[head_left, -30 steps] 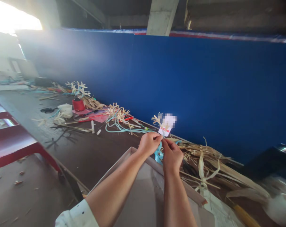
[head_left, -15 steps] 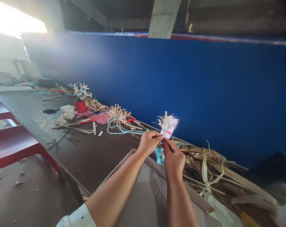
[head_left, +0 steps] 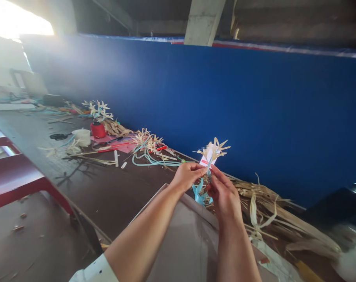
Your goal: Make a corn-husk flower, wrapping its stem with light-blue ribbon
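A pale flower [head_left: 218,149] of dried husk strips, on a light blue wrapped stem, stands upright above my two hands. My left hand [head_left: 185,177] pinches that stem between thumb and fingers just below the petals. On the stem's other side, my right hand [head_left: 227,192] is closed with its fingertips against it. Behind the flower shows a white card [head_left: 205,159] with a red stripe, partly covered. Light blue ribbon [head_left: 198,192] lies just below my hands, half hidden by them.
A shallow box [head_left: 178,235] sits under my forearms. To the right are dried husks [head_left: 266,196]; to the left, blue cords [head_left: 148,158], another husk bunch, a red thread spool [head_left: 98,130], a white cup [head_left: 82,137] and scissors [head_left: 59,136]. A blue panel [head_left: 225,94] stands behind.
My right hand has shifted right and its fingers have changed position on the stem. The flower has turned and moved slightly right, showing more petals. My left hand stays nearly in place.
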Demonstrator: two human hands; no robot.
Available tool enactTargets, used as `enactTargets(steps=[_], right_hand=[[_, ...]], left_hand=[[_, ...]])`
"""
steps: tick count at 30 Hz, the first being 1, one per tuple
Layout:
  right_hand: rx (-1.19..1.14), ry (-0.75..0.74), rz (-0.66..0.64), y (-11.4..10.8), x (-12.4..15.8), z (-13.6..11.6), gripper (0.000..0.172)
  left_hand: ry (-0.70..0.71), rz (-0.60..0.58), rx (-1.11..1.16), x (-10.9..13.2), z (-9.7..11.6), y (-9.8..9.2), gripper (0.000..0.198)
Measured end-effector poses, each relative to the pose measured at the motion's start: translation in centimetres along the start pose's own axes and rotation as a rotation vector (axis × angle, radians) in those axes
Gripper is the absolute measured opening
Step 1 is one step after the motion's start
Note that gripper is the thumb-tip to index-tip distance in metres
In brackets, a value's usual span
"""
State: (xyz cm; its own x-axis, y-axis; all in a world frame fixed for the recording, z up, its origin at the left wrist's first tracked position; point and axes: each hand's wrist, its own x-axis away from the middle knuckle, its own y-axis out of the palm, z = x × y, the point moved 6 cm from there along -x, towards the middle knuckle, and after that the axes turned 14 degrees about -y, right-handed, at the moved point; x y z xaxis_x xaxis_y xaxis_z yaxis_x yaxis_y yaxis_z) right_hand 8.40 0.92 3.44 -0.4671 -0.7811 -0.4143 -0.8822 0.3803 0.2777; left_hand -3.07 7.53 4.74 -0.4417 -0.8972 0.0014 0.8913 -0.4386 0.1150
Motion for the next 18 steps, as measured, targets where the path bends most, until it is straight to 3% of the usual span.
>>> enactTargets(steps=[3, 9, 18], right_hand=[[-0.017, 0.036, -0.017, 0.1, -0.1, 0.5, 0.043], [0.167, -0.046, -0.009, -0.7, -0.7, 0.4, 0.035], [0.488, -0.065, -0.090, -1.0, -1.1, -2.2, 0.036]], left_hand=[[-0.007, -0.018, 0.001, 0.2, 0.2, 0.2, 0.033], [0.052, -0.009, -0.099, 0.1, 0.3, 0.6, 0.028], [0.185, 0.008, -0.194, 1.0, 1.0, 1.0, 0.023]])
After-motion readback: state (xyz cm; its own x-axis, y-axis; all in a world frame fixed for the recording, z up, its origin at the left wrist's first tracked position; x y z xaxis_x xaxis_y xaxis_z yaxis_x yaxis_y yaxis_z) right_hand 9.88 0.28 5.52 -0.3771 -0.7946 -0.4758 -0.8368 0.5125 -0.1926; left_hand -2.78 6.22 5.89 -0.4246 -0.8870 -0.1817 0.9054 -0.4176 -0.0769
